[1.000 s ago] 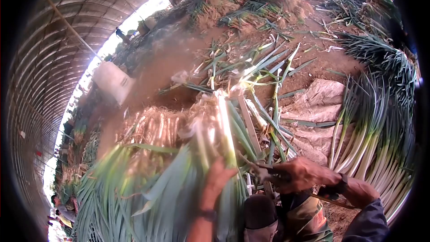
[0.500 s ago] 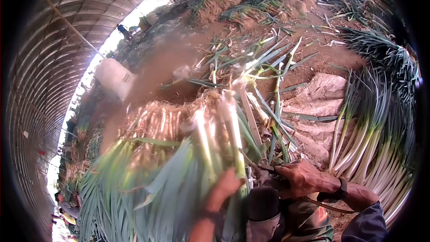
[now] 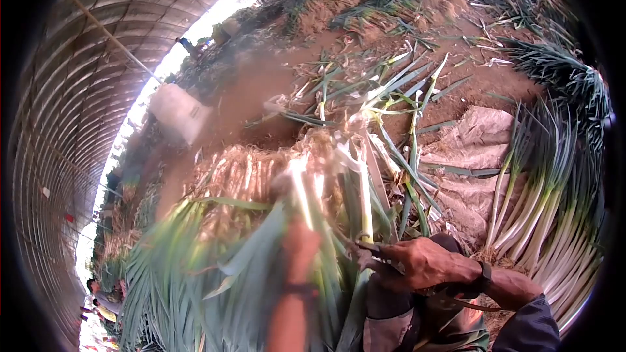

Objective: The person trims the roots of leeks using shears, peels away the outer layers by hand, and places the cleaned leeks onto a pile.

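Observation:
My right hand [image 3: 427,262] is closed around a dark metal tool [image 3: 375,255] with a thin hose [image 3: 466,300] trailing from it; it looks like an air blow gun. Just beyond the tool's tip stands a leek with a white stalk [image 3: 364,192], its leaves running down beside my knee. My left hand [image 3: 301,244] is smeared by motion over a pile of leeks [image 3: 241,287], close to the pale stalk of another leek [image 3: 301,189]. Its fingers cannot be made out. Many rooty leek ends [image 3: 241,166] line the far side of the pile.
Cleaned leeks [image 3: 541,215] lie on the right beside a crumpled sack [image 3: 473,137]. Leaf scraps [image 3: 398,85] litter the soil ahead. A white sack [image 3: 179,112] stands at the left, and more leek heaps [image 3: 372,0] lie farther back. People [image 3: 107,306] are at the lower left.
My left hand has moved left, away from the leek near the tool and onto the pile. My right hand has shifted slightly left with the tool. The view has turned a little.

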`<state>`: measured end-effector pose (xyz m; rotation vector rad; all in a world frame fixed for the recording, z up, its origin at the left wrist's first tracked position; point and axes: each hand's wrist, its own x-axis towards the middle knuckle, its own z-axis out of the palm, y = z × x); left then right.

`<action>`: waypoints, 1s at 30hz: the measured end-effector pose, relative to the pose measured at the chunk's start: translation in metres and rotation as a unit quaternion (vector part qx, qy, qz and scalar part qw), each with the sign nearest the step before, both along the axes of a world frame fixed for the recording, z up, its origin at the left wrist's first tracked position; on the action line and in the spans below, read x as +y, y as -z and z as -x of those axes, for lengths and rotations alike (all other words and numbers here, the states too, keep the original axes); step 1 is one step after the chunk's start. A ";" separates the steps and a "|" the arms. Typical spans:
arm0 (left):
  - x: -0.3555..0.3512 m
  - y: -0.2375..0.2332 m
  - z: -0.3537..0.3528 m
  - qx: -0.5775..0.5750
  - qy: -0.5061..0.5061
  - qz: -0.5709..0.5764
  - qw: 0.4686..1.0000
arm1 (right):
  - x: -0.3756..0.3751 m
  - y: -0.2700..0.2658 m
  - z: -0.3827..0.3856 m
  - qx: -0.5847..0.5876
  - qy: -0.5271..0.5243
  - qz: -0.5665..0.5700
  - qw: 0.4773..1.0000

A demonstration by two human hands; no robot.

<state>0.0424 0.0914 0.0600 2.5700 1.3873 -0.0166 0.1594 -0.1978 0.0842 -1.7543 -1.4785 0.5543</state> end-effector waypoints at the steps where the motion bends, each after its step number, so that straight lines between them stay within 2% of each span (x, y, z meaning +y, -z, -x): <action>1: 0.000 -0.006 0.000 -0.006 0.002 0.017 1.000 | -0.003 -0.001 0.001 -0.009 -0.005 0.006 1.000; 4: -0.014 -0.017 0.010 -0.113 0.080 0.015 0.990 | -0.015 -0.023 -0.007 0.058 0.019 -0.034 0.998; 6: -0.023 -0.003 0.012 -0.055 0.065 0.019 0.996 | -0.018 -0.024 -0.007 0.071 0.037 -0.048 0.996; 8: -0.045 0.015 0.013 -0.094 0.110 0.023 0.989 | -0.026 -0.016 -0.009 0.048 0.065 -0.052 0.995; 9: -0.055 0.020 0.015 -0.078 0.089 0.090 0.989 | -0.027 -0.007 -0.012 0.046 0.054 -0.051 0.996; 10: -0.058 0.044 0.025 -0.062 0.172 0.000 0.983 | -0.027 -0.007 -0.012 0.044 0.040 -0.050 0.997; 12: -0.062 0.081 0.037 -0.076 0.243 0.057 0.965 | -0.028 -0.008 -0.013 0.043 0.012 -0.045 0.998; 13: -0.072 0.074 0.043 -0.087 0.264 0.082 0.957 | -0.028 -0.007 -0.014 0.055 0.003 -0.030 0.998; 16: -0.060 0.071 0.057 -0.178 0.218 0.121 0.952 | -0.022 -0.003 -0.016 0.089 -0.026 0.004 0.996; 17: -0.058 0.047 0.054 -0.135 0.187 0.051 0.972 | -0.019 -0.001 -0.016 0.100 -0.037 0.007 0.994; 20: -0.023 0.021 0.045 -0.105 0.145 -0.138 0.974 | -0.008 -0.008 -0.014 0.093 -0.045 0.045 0.994; 22: 0.014 0.011 0.040 -0.105 0.099 -0.196 0.970 | 0.004 -0.018 -0.007 0.096 -0.037 0.046 0.994; 24: 0.045 0.003 0.033 -0.019 0.119 -0.239 0.963 | 0.018 -0.027 -0.001 0.117 -0.021 0.011 0.993; 25: 0.056 0.004 0.029 0.023 0.128 -0.259 0.957 | 0.020 -0.018 0.000 0.088 -0.028 0.010 0.996; 28: 0.079 0.018 0.018 0.044 0.140 -0.278 0.949 | 0.031 -0.016 0.004 0.016 -0.028 0.011 0.999; 30: 0.093 0.026 0.012 0.099 0.077 -0.199 0.972 | 0.039 -0.006 0.003 0.048 -0.004 0.017 0.999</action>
